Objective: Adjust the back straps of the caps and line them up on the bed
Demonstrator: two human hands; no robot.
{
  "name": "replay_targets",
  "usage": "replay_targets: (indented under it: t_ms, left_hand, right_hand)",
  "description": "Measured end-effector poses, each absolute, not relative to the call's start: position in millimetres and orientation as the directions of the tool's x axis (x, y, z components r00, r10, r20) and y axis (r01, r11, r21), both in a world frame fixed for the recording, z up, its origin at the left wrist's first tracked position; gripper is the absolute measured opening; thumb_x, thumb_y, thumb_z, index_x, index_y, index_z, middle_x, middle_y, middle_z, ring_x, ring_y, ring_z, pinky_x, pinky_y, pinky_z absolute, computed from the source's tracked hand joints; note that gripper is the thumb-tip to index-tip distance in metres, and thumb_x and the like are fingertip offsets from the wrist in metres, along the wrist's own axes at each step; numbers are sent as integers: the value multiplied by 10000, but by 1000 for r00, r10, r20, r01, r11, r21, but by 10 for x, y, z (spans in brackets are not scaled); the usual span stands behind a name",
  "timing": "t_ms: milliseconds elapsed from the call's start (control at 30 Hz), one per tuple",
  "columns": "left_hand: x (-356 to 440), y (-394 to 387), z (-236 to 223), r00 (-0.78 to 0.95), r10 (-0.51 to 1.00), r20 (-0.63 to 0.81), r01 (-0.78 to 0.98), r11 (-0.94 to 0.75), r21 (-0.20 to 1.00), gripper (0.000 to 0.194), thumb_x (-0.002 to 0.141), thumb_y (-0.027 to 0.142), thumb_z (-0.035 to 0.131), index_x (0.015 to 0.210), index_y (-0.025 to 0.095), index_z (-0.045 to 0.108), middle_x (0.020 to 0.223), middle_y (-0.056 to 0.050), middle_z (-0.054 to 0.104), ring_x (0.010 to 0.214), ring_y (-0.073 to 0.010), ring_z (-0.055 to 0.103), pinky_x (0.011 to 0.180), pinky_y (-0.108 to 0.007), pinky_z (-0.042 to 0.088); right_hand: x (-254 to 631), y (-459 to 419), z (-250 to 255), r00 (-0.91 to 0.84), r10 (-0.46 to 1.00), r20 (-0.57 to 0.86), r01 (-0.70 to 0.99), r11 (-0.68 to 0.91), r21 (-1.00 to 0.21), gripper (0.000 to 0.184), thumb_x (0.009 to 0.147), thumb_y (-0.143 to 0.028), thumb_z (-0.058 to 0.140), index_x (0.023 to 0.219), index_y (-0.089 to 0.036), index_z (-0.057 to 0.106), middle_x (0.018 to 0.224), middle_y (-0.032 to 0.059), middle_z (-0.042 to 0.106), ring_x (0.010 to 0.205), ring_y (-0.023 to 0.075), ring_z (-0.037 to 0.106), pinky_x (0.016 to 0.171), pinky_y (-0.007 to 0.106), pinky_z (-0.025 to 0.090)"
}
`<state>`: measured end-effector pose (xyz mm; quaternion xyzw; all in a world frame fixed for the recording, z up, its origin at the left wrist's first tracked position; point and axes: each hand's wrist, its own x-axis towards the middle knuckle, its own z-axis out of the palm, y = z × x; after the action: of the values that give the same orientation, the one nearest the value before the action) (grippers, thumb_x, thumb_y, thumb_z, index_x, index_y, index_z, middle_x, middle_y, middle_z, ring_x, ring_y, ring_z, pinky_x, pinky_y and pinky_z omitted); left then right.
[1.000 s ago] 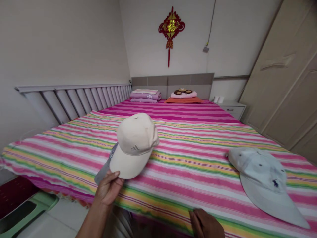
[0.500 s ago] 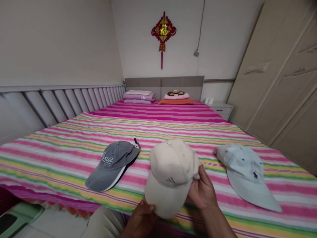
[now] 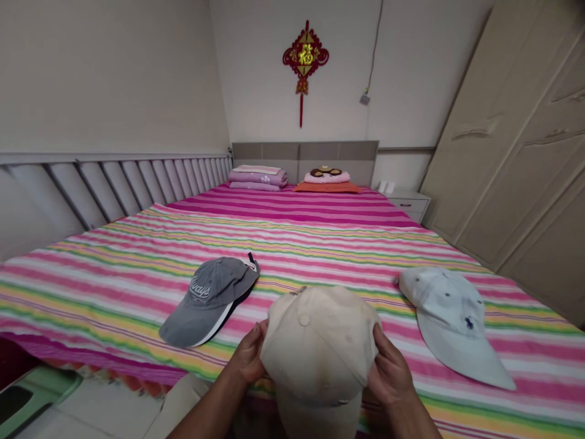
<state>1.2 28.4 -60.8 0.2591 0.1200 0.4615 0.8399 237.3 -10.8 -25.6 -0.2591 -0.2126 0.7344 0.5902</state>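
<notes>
A cream baseball cap [image 3: 322,341] is held between my two hands at the near edge of the bed, its brim pointing down toward me. My left hand [image 3: 250,353] grips the cap's left side, and my right hand [image 3: 390,369] grips its right side with the thumb on top. The fingers beneath the cap are hidden. On the bedspread to the left lies a grey cap [image 3: 210,299] with white lettering and a white-edged brim. A pale blue cap [image 3: 457,323] with a small dark emblem rests to the right.
The striped bedspread [image 3: 292,241] covers the bed. Folded purple bedding [image 3: 258,178] and a pink and orange pile [image 3: 326,180] lie by the headboard [image 3: 269,152]. A rail [image 3: 137,183] runs along the left, a nightstand [image 3: 409,202] stands back right, and a green stool [image 3: 41,393] is lower left.
The cream cap has come lower and closer and tipped forward, so its crown top now shows. My left hand has moved from the brim up to the cap's left side.
</notes>
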Motion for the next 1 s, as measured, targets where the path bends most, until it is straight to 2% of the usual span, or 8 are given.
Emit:
replay_targets:
  t_ms: [67,233,433,500,600,667,833,1000]
  left_hand:
    - [52,301,-497,534,843,61,-704,404,584,248,559,292,747,760,158,690,693,-31,708,796,-243,651,848,-364,447]
    - [141,305,-377,569,817,98,-676,397,622,383,480,195,766,844,130,669,697,-70,699,806,-284,644,821,-404,452]
    - [110,297,-356,582,791,187,-727,404,555,175,503,169,738,667,149,680,601,-28,690,587,-201,649,776,-368,484]
    - [93,299,-339,616,768,174,-702,435,564,190,524,236,745,685,157,679,614,-33,693,624,-214,655,777,-371,483]
    - [80,309,-305,717,695,56,-543,507,669,261,550,257,739,764,125,674,649,-72,695,725,-258,659,780,-385,475]
    - [75,321,-289,708,706,15,-514,500,697,248,560,218,730,775,110,671,659,-83,696,736,-258,659,768,-371,478]
    - [66,348,-279,555,829,66,-662,393,638,265,555,195,729,801,110,681,709,-79,705,695,-206,660,703,-274,494]
    - [69,350,-282,647,758,81,-612,453,648,288,515,165,747,789,108,678,648,-57,694,558,-153,640,543,-199,483]
  right_hand:
    - [2405,-126,-295,-183,972,-149,-754,-236,-613,264,524,-394,766,711,-218,706,641,44,716,972,297,599,967,474,350]
    - [2465,-160,-318,-190,974,-120,-729,-222,-647,232,521,-406,761,624,-209,694,650,66,716,965,303,602,953,479,361]
    - [2495,-229,-388,-198,969,-148,-718,-246,-651,236,484,-381,782,639,-223,699,606,61,708,870,317,639,909,479,408]
    - [2494,-243,-419,-212,962,-174,-723,-274,-635,259,474,-371,788,668,-223,703,603,58,707,822,318,652,890,479,425]
    - [2506,-251,-453,-213,963,-165,-735,-270,-622,262,471,-336,795,686,-219,700,608,57,708,775,316,661,873,485,430]
    - [2537,-260,-488,-206,967,-151,-736,-255,-628,264,476,-314,795,702,-216,698,638,61,714,750,308,666,854,477,441]
    - [2668,-332,-689,-192,971,-140,-697,-235,-678,251,497,-330,785,700,-215,693,735,70,722,711,261,671,769,394,491]
    - [2710,-405,-716,-250,964,-90,-687,-242,-685,260,549,-420,745,714,-224,700,728,54,714,714,212,663,701,297,502]
